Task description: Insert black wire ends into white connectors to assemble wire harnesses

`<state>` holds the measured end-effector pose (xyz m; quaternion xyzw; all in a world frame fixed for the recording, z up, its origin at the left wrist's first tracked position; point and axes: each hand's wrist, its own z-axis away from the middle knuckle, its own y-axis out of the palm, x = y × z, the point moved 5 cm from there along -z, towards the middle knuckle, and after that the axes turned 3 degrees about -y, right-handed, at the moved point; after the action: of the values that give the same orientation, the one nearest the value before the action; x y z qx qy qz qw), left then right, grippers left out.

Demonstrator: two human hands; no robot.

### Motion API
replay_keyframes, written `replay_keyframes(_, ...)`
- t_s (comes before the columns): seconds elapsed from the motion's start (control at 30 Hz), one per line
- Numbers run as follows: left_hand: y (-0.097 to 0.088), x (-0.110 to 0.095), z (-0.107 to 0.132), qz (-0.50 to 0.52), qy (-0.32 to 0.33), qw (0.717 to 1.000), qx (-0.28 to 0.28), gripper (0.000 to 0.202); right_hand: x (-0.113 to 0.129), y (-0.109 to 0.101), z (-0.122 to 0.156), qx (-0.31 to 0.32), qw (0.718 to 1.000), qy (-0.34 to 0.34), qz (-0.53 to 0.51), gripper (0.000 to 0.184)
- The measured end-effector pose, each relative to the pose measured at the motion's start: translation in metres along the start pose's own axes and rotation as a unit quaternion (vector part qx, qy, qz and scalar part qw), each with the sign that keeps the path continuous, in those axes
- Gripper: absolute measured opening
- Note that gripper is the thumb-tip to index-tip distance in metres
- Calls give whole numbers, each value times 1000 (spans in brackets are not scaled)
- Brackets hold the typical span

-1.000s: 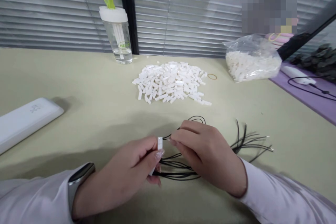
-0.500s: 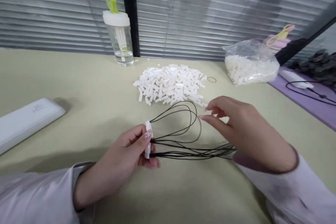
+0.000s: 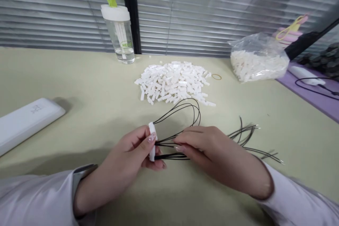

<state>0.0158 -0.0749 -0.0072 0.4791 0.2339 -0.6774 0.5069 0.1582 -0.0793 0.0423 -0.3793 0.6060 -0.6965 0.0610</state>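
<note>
My left hand (image 3: 124, 164) is closed on a white plastic connector (image 3: 153, 153), thumb in front and fingers behind. Several thin black wires (image 3: 171, 156) come out of the connector's right side. Some of them bend in loops above my hands, and a denser bundle runs to the right. My right hand (image 3: 217, 153) lies over the wires, thumb and fingertips pinched together on a wire close to the connector. Just which strand it grips is hard to make out. Past my right wrist, loose wire ends (image 3: 247, 130) with bare tips fan out.
Beyond my hands spreads a pile of small white connectors (image 3: 174, 81), with a rubber band (image 3: 216, 77) beside it. A clear bag (image 3: 259, 60) of white pieces stands at the back right, near a purple mat (image 3: 309, 93). A drink bottle (image 3: 120, 35) and a white oblong device (image 3: 29, 122) are on the left.
My right hand has moved left and down from beside the wire loops onto the wires near the connector, its fingertips now pinched. The loose wire ends have come into view. My left hand keeps its hold.
</note>
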Motion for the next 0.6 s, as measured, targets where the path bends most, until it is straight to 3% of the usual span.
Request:
replay_keyframes(0.17, 2, 0, 0, -12, 9, 1000, 15, 23, 5, 5, -4, -25, 999, -6, -47, 15)
replay_keyframes(0.37, 2, 1, 0, -6, 15, 1000, 13, 24, 6, -4, 0, -78, 995, -9, -59, 7)
replay_keyframes(0.47, 3, 2, 1, -10, 10, 1000, 12, 23, 7, -3, 0, -62, 998, -11, -16, 18)
replay_keyframes(0.6, 4, 0, 3, -22, 15, 1000, 16, 23, 4, 4, -2, -17, 1000, 5, -13, 19)
